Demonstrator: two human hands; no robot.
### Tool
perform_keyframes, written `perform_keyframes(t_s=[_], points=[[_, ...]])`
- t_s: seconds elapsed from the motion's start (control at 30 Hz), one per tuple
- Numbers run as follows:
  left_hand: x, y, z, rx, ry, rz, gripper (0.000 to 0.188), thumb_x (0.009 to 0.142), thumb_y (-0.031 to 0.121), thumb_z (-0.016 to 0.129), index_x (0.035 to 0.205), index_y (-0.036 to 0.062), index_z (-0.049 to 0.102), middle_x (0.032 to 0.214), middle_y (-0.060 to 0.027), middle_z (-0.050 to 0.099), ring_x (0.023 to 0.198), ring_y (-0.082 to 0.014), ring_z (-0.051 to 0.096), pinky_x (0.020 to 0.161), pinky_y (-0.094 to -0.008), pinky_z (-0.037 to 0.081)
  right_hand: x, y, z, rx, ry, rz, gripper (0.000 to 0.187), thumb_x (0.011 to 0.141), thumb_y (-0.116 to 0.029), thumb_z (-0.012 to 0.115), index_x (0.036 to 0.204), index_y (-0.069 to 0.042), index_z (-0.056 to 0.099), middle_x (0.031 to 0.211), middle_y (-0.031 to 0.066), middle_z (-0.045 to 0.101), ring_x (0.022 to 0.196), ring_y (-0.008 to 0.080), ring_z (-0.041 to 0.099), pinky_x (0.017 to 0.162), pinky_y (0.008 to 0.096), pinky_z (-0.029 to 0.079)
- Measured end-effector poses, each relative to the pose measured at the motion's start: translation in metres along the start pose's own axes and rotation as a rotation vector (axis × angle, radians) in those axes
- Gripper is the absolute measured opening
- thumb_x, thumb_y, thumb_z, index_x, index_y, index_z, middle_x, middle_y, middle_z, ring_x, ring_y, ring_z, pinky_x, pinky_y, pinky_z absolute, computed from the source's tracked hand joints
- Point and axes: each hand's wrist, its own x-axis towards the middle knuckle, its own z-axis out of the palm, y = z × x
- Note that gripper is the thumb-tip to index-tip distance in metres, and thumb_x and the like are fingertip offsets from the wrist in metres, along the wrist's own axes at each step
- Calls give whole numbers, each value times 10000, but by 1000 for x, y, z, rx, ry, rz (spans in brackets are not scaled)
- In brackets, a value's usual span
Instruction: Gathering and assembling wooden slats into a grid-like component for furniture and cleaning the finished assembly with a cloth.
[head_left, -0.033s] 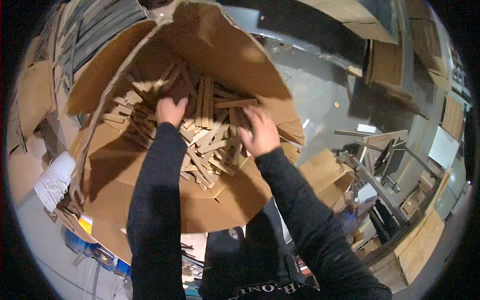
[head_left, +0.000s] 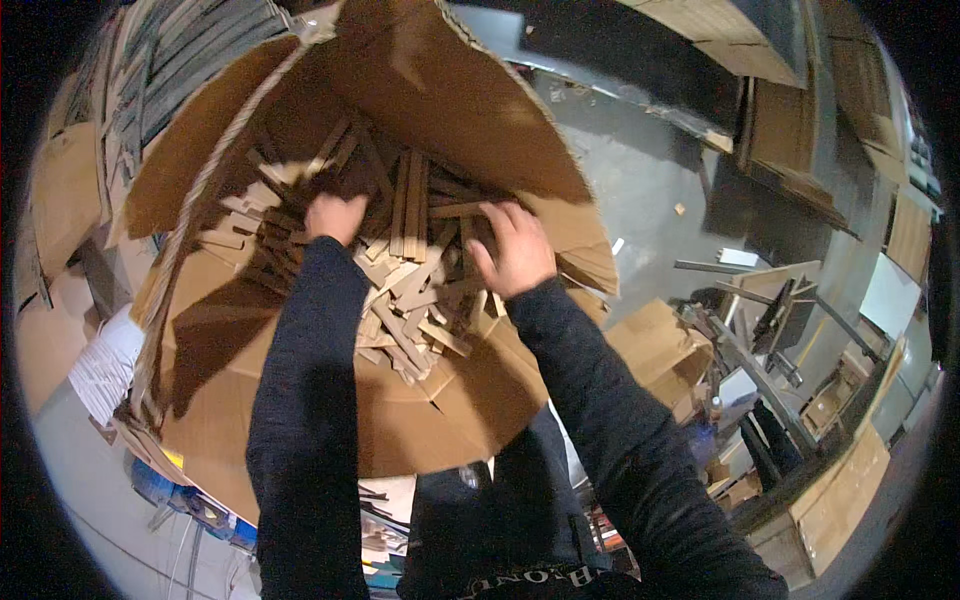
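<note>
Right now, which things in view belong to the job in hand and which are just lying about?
In use, apparently:
large cardboard box
wooden pieces inside it
left hand
right hand

Lying about, apparently:
grey strips, upper left
white panel, far right

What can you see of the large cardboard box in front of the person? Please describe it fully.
The large cardboard box is brown and stands open at the top, its inside facing the camera. Its tall walls bend and look creased, with a ragged edge at the back and a pale, rope-like edge along the left. A jumbled heap of wooden strips lies inside. The left hand and right hand are over this heap; the dark sleeves hide parts of the near wall.
</note>
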Motion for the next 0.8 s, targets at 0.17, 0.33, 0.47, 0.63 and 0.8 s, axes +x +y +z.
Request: perform_keyframes(t_s=[0.17,0.33,0.47,0.63,0.8], points=[[65,0,-21,-223,162,98,557,746,488,518,1070,35,525,1025,-195,554,946,-344,534,838,-427,412,52,56,62,-120,-627,302,428,785,-380,510,1024,-32,582,927,211,600,873,355,581,833,430,444],[122,-59,65,249,762,182,640,726,556,538,1010,-16,498,981,-173,533,913,-358,521,828,-443,404,-18,55,104,-241,-210,345,732,683,-410,628,1261,-34,381,1293,215,362,1064,359,482,907,407,394],[109,-25,67,329,602,193,782,615,665,582,956,-34,503,938,-197,535,920,-374,521,794,-452,424,-34,70,95,176,-388,852,728,683,-463,615,1204,14,436,1238,252,418,1074,340,484,915,364,377],[105,-29,34,131,536,51,772,587,685,587,909,-15,543,911,-200,552,909,-360,535,771,-447,444,-61,100,104,533,-346,1168,756,739,-531,547,1218,38,413,1220,217,458,1115,299,448,937,306,320],[56,42,-15,137,99,148,735,589,672,594,845,-17,571,873,-206,562,858,-367,548,754,-449,450,-38,99,97,357,-510,1288,761,778,-596,483,1244,-2,388,1176,182,501,1055,276,484,882,316,363]])
